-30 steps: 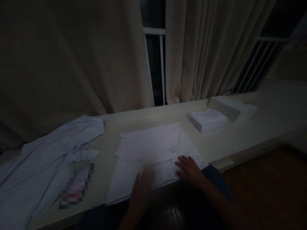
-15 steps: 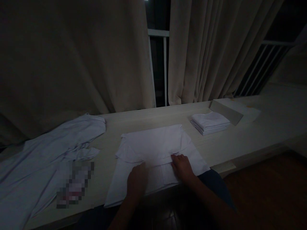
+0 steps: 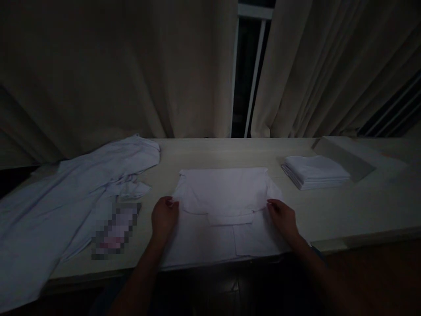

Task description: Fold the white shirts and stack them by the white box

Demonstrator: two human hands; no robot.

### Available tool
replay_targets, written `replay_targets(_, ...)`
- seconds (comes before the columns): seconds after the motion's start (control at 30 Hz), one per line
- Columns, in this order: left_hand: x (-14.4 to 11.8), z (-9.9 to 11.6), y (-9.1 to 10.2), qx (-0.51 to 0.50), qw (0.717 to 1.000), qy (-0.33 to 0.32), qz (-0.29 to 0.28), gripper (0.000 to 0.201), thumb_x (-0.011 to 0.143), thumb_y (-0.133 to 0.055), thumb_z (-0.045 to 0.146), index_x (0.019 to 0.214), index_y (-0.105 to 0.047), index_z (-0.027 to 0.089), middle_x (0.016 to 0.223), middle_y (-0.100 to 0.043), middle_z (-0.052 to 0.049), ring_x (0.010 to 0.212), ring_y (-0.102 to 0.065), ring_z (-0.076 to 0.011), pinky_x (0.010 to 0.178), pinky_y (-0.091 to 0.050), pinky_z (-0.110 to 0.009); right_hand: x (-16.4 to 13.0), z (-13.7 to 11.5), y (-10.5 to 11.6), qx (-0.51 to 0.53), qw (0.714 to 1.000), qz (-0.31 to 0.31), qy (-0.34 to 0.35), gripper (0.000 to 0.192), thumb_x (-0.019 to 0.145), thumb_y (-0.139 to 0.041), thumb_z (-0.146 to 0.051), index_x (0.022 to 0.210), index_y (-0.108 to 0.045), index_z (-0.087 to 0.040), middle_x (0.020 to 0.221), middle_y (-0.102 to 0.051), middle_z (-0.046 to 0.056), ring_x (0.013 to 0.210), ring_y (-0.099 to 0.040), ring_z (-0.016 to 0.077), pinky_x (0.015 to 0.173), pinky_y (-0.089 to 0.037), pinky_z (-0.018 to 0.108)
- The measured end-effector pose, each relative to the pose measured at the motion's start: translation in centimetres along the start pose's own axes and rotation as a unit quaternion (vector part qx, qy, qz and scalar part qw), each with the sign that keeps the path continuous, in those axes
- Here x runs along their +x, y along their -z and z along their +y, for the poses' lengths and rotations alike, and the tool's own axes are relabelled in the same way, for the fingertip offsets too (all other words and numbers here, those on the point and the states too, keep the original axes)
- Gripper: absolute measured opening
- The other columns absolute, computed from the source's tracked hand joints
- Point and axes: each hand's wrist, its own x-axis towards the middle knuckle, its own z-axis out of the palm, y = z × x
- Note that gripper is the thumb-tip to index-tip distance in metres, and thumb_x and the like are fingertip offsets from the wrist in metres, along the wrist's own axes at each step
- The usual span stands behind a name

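Observation:
A white shirt (image 3: 223, 193) lies partly folded in the middle of the pale table (image 3: 210, 151), its lower part reaching the near edge. My left hand (image 3: 164, 217) is at the shirt's left side, fingers curled on the cloth edge. My right hand (image 3: 283, 216) is at the shirt's right side, fingers closed on that edge. The room is dim, so the exact grip is hard to make out.
A loose pile of pale blue-white garments (image 3: 75, 188) spreads over the left of the table, with a blurred patch on it. A neat stack of folded white cloths (image 3: 314, 172) sits at the right, next to a flat box (image 3: 348, 153). Curtains (image 3: 131, 70) hang behind.
Both hands have moved apart from the shirt's lower middle to its left and right sides. The view has shifted, so the table sits more square-on.

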Motion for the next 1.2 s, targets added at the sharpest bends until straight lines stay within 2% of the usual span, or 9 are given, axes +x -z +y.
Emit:
replay_targets(0.13,2.8,-2.7,-0.2,0.006,0.998,0.061,0.016,0.045,0.078,-0.054,0.03,0.119,-0.054,0.01,0.1,-0.067,-0.014,0.09,-0.065,-0.0253,0.077,-0.05,-0.038,3.5,4.5,0.8,-0.105,0.993,0.032,-0.052,0.038,0.086,-0.048,-0.041,0.106,-0.067,-0.015,0.082,-0.068,0.008,0.071,-0.061,0.0212,0.069,-0.045,0.033)
replay_targets(0.27,2.7,-3.3,-1.1,0.001,0.999,0.052,-0.013,0.044,0.073,-0.057,0.022,0.116,-0.057,0.015,0.098,-0.069,-0.01,0.087,-0.066,-0.0227,0.076,-0.05,-0.035,3.5,7.4,-0.7,-0.169,0.982,0.062,-0.049,0.04,0.085,-0.045,-0.036,0.11,-0.066,-0.011,0.094,-0.066,0.014,0.081,-0.06,0.0238,0.075,-0.045,0.036)
replay_targets(0.47,3.6,-2.0,-1.0,0.062,0.997,-0.033,-0.026,0.033,0.078,-0.049,0.018,0.108,-0.063,0.018,0.102,-0.066,-0.01,0.095,-0.062,-0.0259,0.083,-0.047,-0.038,2.9,7.0,-1.3,-0.215,0.975,0.043,-0.023,0.038,0.087,-0.044,-0.035,0.111,-0.064,-0.012,0.103,-0.062,0.015,0.087,-0.059,0.0241,0.08,-0.045,0.036)
replay_targets(0.6,3.8,-1.6,-1.4,0.141,0.985,-0.094,-0.034,0.04,0.079,-0.043,0.011,0.115,-0.059,0.015,0.105,-0.063,-0.013,0.094,-0.062,-0.0255,0.078,-0.047,-0.036,3.1,6.7,-1.2,-0.231,0.972,0.04,-0.025,0.037,0.088,-0.044,-0.035,0.111,-0.063,-0.013,0.103,-0.062,0.014,0.085,-0.059,0.0238,0.078,-0.045,0.036)
replay_targets(0.73,3.4,-1.1,-1.5,0.165,0.979,-0.116,-0.036,0.045,0.081,-0.042,0.014,0.125,-0.054,0.018,0.105,-0.061,-0.012,0.094,-0.062,-0.0244,0.077,-0.047,-0.035,3.1,7.1,-1.3,-0.237,0.971,0.039,-0.017,0.036,0.089,-0.042,-0.035,0.11,-0.063,-0.014,0.101,-0.061,0.014,0.086,-0.058,0.0237,0.078,-0.045,0.036)
replay_targets(0.9,3.0,-0.8,-1.4,0.178,0.975,-0.128,-0.025,0.042,0.084,-0.043,0.02,0.125,-0.055,0.017,0.106,-0.061,-0.014,0.095,-0.061,-0.0253,0.081,-0.046,-0.036,3.0,7.3,-1.4,-0.23,0.972,0.04,-0.01,0.036,0.09,-0.041,-0.034,0.11,-0.063,-0.014,0.102,-0.061,0.014,0.086,-0.057,0.0233,0.078,-0.045,0.036)
replay_targets(1.03,2.9,-0.2,-1.6,0.093,0.99,-0.097,-0.029,0.034,0.086,-0.046,0.028,0.114,-0.062,0.017,0.106,-0.064,-0.013,0.1,-0.06,-0.0262,0.087,-0.044,-0.038,3.0,7.1,-1.3,-0.23,0.972,0.044,-0.006,0.035,0.09,-0.041,-0.034,0.109,-0.063,-0.014,0.1,-0.061,0.014,0.086,-0.057,0.0234,0.078,-0.045,0.036)
replay_targets(1.1,3.2,0.4,-1.8,-0.046,0.998,-0.013,-0.029,0.028,0.084,-0.052,0.031,0.103,-0.066,0.018,0.101,-0.066,-0.012,0.102,-0.059,-0.027,0.091,-0.043,-0.039,3.0,7.0,-1.3,-0.232,0.972,0.039,-0.009,0.035,0.091,-0.04,-0.034,0.109,-0.063,-0.014,0.1,-0.061,0.013,0.086,-0.057,0.0232,0.079,-0.045,0.036)
replay_targets(1.2,3.4,1.3,-2.1,-0.259,0.954,0.144,-0.037,0.021,0.079,-0.062,0.033,0.092,-0.067,0.017,0.093,-0.067,-0.01,0.099,-0.06,-0.0265,0.089,-0.044,-0.039,3.0,6.9,-1.2,-0.237,0.971,0.028,-0.014,0.035,0.091,-0.04,-0.034,0.109,-0.063,-0.014,0.101,-0.06,0.013,0.086,-0.057,0.0229,0.079,-0.045,0.035)
